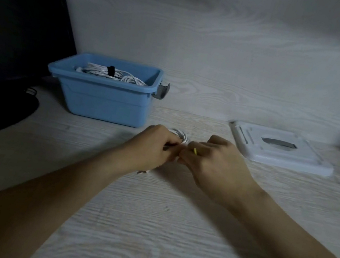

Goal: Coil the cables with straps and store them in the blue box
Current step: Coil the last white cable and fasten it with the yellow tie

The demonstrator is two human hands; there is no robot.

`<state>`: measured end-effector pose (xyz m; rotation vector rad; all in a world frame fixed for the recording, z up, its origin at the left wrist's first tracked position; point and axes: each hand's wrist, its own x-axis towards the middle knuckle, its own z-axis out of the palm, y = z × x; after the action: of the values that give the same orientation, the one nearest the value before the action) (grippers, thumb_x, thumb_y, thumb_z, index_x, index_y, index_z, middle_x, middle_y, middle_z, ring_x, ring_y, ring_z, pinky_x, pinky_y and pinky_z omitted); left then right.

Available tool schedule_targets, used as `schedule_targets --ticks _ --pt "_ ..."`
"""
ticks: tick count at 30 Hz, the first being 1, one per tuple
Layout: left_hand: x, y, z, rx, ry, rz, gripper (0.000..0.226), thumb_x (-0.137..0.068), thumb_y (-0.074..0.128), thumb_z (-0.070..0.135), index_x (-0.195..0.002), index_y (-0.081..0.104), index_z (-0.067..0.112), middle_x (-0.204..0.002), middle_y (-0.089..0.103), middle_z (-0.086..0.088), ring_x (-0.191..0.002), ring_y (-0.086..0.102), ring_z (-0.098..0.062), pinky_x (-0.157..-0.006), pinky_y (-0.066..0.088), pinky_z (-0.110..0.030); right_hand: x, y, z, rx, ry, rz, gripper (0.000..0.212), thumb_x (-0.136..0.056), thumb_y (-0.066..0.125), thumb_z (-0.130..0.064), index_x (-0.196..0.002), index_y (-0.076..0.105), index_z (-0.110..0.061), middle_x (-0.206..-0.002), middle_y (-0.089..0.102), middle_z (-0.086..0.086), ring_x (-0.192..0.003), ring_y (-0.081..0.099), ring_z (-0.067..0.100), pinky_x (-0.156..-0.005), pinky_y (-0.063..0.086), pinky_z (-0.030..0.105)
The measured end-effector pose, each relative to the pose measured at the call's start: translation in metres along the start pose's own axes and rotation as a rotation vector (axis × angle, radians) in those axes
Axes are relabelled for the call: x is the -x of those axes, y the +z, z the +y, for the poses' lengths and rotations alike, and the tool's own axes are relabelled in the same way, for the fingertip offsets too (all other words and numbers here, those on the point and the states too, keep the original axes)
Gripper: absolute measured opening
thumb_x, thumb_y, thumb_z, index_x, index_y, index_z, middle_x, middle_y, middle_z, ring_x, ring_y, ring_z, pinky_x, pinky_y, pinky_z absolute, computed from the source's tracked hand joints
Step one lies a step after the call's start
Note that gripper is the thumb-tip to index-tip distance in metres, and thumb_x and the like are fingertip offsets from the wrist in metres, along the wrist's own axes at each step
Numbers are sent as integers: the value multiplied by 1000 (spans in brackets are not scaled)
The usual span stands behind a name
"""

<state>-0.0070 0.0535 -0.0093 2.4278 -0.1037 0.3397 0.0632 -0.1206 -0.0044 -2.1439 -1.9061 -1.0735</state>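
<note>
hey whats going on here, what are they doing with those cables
A person is bundling a white cable coil on the wooden table. The left hand and right hand both grip the coil, apparently fastening something around it, though the fingers hide the detail. Behind them, the blue box stands open and already holds white cables bound with a black strap. Its white lid lies on the table to the right.

Left hand (157,143) and right hand (215,160) grip a white cable coil (180,136) before the blue box (105,96).
</note>
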Motion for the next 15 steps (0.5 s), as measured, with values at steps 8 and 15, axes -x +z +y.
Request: schedule_targets --ticks 8,15 --pt "4 -9 6 -62 -77 -189 30 -99 48 21 -72 56 29 -70 62 4 -67 59 -16 -67 50 -39 -4 4 -7 -442 216 96 15 -94 54 -16 -89 59 -3 -101 58 12 -79 58 25 -65 51 40" --pt "7 -11 10 255 -167 -322 31 -104 46 27 -83 59 10 -70 54 3 -65 48 -9 -67 41 -25 4 10 1 -626 357 177 32 -72 63 14 -79 58 -16 -86 73 2 -78 70 18 -65 54 38"
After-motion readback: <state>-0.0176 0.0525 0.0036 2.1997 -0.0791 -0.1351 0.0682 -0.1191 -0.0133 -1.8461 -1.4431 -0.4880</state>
